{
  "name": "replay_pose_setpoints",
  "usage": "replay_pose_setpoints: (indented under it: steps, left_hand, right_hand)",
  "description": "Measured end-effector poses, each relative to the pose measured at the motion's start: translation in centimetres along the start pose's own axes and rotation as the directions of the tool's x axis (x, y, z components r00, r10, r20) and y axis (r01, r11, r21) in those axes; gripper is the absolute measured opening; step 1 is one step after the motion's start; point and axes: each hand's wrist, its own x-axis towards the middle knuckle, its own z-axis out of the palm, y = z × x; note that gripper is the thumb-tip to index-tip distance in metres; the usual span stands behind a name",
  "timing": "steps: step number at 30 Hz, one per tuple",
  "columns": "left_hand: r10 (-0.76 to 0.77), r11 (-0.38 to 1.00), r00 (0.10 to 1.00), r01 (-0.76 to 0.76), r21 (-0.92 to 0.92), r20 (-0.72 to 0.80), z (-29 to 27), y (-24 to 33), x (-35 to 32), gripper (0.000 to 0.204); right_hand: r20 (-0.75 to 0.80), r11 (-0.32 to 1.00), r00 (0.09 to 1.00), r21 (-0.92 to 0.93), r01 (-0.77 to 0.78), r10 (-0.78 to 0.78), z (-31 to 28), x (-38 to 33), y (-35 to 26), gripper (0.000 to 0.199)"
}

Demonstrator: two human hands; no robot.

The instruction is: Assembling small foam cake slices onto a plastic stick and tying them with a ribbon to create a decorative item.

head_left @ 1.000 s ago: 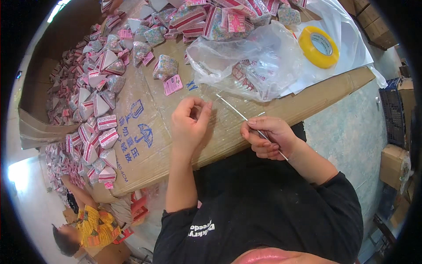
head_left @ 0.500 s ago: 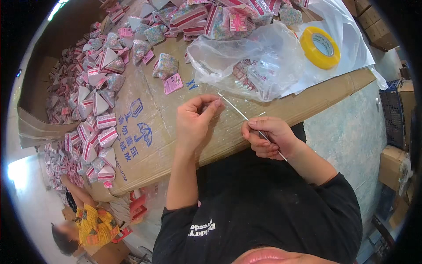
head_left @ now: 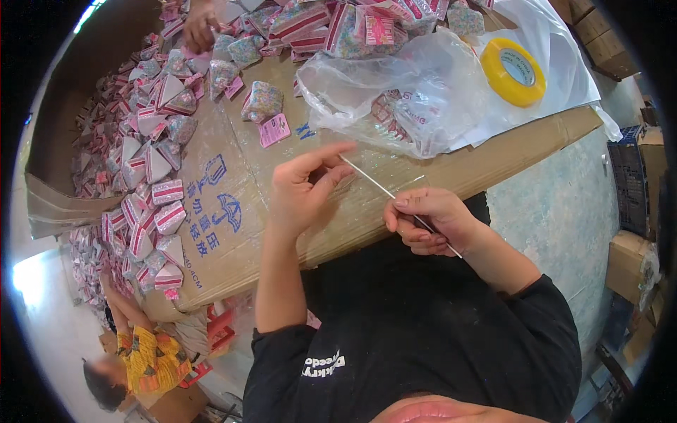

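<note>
A thin white stick [head_left: 374,181] slants through my right hand [head_left: 431,220], which is closed around it, with the lower end poking out past my palm. Its upper tip reaches my left hand [head_left: 305,185]. There the index finger is stretched out and the thumb stands apart from it, so the tip lies between them without being pinched. Both hands are above the near edge of a flattened cardboard sheet [head_left: 261,240]. Beyond my left hand lies a small wrapped cake-slice-shaped packet [head_left: 262,101] with a pink tag [head_left: 274,130].
A clear plastic bag [head_left: 430,106] and a yellow tape roll [head_left: 513,72] lie at the far right on white sheeting. Many pink-and-white wedge packets [head_left: 151,166] pile up at the left. Another person's hand [head_left: 201,27] reaches in at the top; a person in yellow [head_left: 151,366] sits lower left.
My left fingers have spread from a pinch at the stick's tip, and that hand has shifted slightly left. Another person's hand has come in among the packets at the top left.
</note>
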Motion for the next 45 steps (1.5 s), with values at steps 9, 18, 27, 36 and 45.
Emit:
replay_pose_setpoints:
  steps: [9, 18, 27, 36, 45]
  left_hand:
    - [0.048, 0.918, 0.976, -0.127, 0.377, 0.214, -0.7, 2.7, 0.3, 0.026]
    - [-0.206, 0.976, 0.971, 0.214, -0.051, 0.122, -0.3, 1.2, -0.6, 0.034]
    - [-0.075, 0.986, 0.997, 0.075, -0.146, 0.003, 0.4, 1.0, -1.0, 0.032]
    - [0.069, 0.947, 0.995, -0.09, 0.308, 0.078, 0.0, 1.0, -0.9, 0.021]
    - [0.248, 0.738, 0.944, -0.328, 0.59, 0.216, -0.3, 2.3, -1.0, 0.012]
  right_hand:
    - [0.039, 0.999, 0.999, -0.021, -0.031, 0.031, -0.4, -0.5, 0.1, 0.036]
    - [-0.004, 0.991, 1.0, -0.129, -0.021, 0.021, -0.3, -0.3, 0.4, 0.038]
    - [0.03, 0.991, 0.999, -0.128, -0.034, 0.038, -0.2, -0.3, 0.3, 0.039]
    - [0.002, 0.991, 1.0, -0.133, -0.026, 0.026, -0.3, -0.6, 0.8, 0.038]
    - [-0.008, 0.988, 0.998, -0.138, -0.067, 0.066, -0.5, -1.3, 0.2, 0.035]
